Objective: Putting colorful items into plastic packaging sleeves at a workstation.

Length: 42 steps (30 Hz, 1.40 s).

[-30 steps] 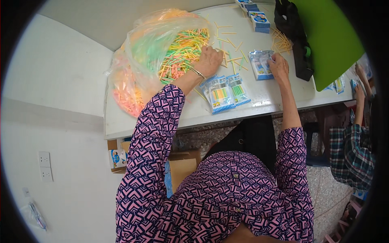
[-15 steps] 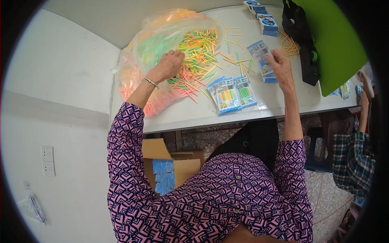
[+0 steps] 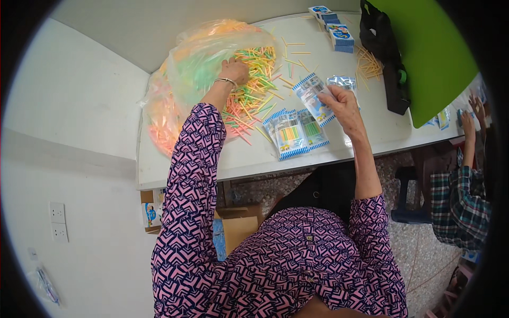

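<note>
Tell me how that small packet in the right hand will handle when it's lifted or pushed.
The packet, pinched at one end by the right hand, looks like thin printed film, so it is probably floppy and light. Its glossy surface suggests it may slide easily on the white table. Flat like the packets lying nearby, it seems unlikely to roll or tip.
</note>
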Motion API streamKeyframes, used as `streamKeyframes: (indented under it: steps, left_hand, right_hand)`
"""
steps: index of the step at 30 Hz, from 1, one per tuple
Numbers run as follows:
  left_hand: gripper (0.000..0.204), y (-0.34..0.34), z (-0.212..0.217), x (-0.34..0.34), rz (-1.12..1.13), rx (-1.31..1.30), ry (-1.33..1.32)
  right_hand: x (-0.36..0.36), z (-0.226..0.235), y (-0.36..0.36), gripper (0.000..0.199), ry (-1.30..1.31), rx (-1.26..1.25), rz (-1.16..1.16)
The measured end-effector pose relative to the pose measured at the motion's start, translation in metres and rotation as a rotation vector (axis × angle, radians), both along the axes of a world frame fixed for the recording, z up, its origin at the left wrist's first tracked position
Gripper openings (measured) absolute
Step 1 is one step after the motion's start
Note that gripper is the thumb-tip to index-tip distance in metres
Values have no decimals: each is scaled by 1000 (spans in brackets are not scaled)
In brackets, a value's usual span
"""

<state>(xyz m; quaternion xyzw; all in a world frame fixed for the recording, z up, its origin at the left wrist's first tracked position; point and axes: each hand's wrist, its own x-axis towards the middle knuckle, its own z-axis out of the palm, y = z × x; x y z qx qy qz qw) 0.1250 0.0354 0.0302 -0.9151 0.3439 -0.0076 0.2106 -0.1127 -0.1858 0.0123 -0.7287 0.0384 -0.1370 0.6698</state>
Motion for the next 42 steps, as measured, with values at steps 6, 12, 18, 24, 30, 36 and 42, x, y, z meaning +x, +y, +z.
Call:
streamKeyframes:
  steps: [6,12,18,24,30,36,42]
  left_hand:
    - [24,3,-22,5,-117,-28,-200]
    - [10,18,-23,5,-135,-455,-117]
    - [14,38,-16,21,-15,-774,111]
    - [31,8,8,14,-82,-256,264]
    - [32,0,-9,23,-36,-130,136]
    - [22,11,-33,25,-96,-376,-16]
    - [18,6,-22,19,-101,-595,-70]
  right_hand:
    - [0,-6,9,22,6,82,21]
    - [6,-17,12,21,60,109,59]
    - [5,-13,23,18,71,158,68]
    - [0,-12,18,19,78,176,64]
    - [-1,-13,23,19,82,212,93]
    - [-1,-13,19,20,64,237,82]
    - [-2,-10,24,19,70,247,88]
